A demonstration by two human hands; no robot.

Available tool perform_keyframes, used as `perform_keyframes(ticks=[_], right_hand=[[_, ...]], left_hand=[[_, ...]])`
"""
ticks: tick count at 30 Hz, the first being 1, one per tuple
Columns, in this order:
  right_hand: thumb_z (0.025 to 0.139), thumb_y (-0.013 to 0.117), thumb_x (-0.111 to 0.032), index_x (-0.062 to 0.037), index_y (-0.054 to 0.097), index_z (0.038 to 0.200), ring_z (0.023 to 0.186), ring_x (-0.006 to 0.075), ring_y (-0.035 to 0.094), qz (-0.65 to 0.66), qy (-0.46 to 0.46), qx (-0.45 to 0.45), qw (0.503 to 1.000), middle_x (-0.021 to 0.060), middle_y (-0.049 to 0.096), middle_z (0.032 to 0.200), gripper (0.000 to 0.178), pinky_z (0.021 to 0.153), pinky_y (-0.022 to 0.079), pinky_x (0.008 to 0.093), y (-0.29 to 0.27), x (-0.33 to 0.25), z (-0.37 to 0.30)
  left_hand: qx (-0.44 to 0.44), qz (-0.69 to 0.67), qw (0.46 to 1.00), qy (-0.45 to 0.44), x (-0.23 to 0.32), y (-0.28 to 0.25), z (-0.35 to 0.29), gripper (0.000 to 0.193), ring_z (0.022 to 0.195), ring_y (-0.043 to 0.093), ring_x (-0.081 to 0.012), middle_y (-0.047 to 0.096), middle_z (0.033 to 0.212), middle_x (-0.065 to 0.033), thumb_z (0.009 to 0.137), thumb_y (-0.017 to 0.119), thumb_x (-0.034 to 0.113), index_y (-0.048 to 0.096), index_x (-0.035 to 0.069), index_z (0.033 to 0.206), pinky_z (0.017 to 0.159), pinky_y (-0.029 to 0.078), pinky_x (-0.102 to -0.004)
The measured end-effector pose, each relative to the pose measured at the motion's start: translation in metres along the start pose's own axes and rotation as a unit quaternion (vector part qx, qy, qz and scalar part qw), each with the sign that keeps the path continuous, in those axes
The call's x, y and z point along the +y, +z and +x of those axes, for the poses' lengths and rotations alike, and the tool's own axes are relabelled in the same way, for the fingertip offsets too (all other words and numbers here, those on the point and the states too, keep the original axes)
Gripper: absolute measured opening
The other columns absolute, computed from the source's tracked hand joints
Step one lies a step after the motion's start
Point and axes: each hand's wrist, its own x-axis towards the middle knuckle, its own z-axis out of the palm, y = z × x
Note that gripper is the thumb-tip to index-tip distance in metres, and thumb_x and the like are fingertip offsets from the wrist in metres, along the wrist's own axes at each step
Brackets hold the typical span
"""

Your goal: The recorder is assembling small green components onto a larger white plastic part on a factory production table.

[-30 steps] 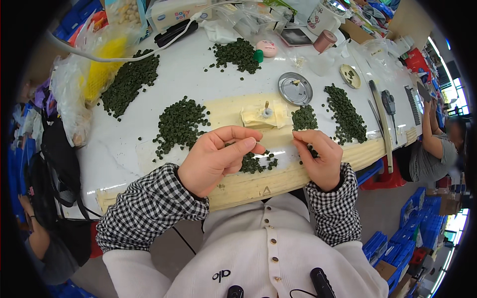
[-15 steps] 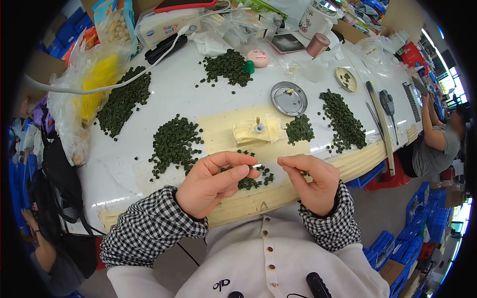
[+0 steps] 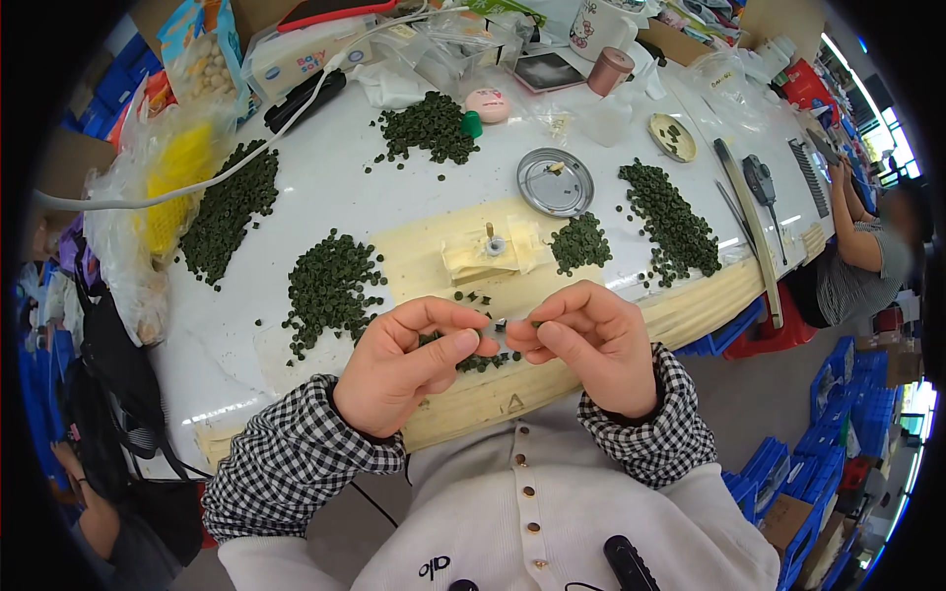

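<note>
Low over the front of the table, my left hand and my right hand face each other with fingertips close together. Thumb and forefinger of the left are pinched; what sits in them is mostly hidden. My right thumb and forefinger pinch a tiny dark green piece. A tiny shiny dark bit shows between the two hands; whether a finger holds it I cannot tell. Beneath the hands lie a few loose dark green pieces. Just beyond stands a small taped block with an upright pin and a whitish collar.
Heaps of dark green pieces lie left, at the back and right. A round metal tin lid sits behind the block. Tweezers and a long strip lie at right. A white cable crosses the left. Another person sits far right.
My right hand has moved left, its fingertips now close to the left hand's. The view has shifted slightly, so the table's things appear a little further left.
</note>
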Motion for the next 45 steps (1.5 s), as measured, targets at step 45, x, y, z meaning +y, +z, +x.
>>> perform_keyframes(ticks=[45], right_hand=[[0.077,0.064,0.007,0.0021,0.066,0.099,0.079,0.0203,0.066,-0.241,-0.189,-0.071,0.949,0.0135,0.067,0.091,0.022,0.069,0.053,0.0265,0.007,0.011,0.02]], left_hand=[[0.01,0.047,0.999,-0.014,0.005,-0.01,0.0,0.013,0.051,0.038,-0.0018,0.066,0.083,-0.0055,0.087,0.063,0.01,0.064,0.0,0.095,0.045,0.03,-0.0174]])
